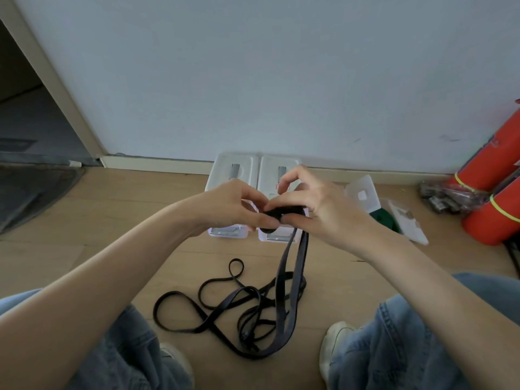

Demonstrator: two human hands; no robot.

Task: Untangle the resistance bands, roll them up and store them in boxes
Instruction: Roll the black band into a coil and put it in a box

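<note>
Left hand (236, 205) and right hand (323, 206) both pinch the rolled end of a black resistance band (281, 213) above two white boxes (229, 175). Its tail hangs to tangled bands (225, 308) on the floor (112, 220).

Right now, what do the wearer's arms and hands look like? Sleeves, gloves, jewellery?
Both forearms are bare to the frame edge, no sleeves in view. Left hand and right hand wear no gloves; no rings, watch or wristband visible.
</note>
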